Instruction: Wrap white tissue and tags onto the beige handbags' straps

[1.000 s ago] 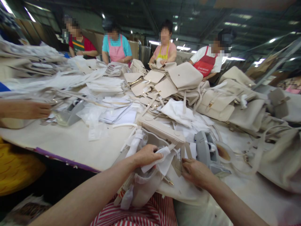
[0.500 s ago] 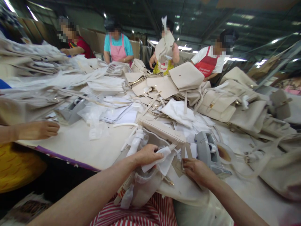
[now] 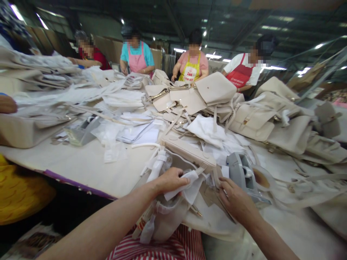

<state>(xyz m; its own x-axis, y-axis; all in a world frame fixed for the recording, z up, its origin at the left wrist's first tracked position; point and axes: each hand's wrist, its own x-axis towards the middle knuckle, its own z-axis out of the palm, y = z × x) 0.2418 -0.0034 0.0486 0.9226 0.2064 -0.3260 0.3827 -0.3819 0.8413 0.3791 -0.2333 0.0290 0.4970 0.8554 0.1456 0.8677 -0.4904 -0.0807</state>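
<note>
A beige handbag (image 3: 189, 151) lies on its side at the table's front edge, partly over the red-striped apron (image 3: 162, 249). My left hand (image 3: 172, 180) is closed around a white wrapping sheet (image 3: 191, 180) wrapped about a part of the bag. More white wrapping (image 3: 157, 166) covers a strap on the bag's left. At the bag's right side, my right hand (image 3: 235, 200) has its fingers closed on a beige strap (image 3: 216, 176), with a grey-brown piece (image 3: 213, 196) just below. A gold-coloured zip pull (image 3: 196, 210) shows between the hands.
A grey tape dispenser (image 3: 240, 171) stands right beside my right hand; another dispenser (image 3: 84, 130) is farther left. Piled beige bags (image 3: 249, 121) and white papers (image 3: 146, 131) cover the table's middle and right. Several co-workers stand across the table, among them one in a yellow apron (image 3: 191, 68).
My right hand has shifted slightly right and up, and the strap now shows at its fingers. The bag held up across the table is lowered. A co-worker's hand at left has drawn back.
</note>
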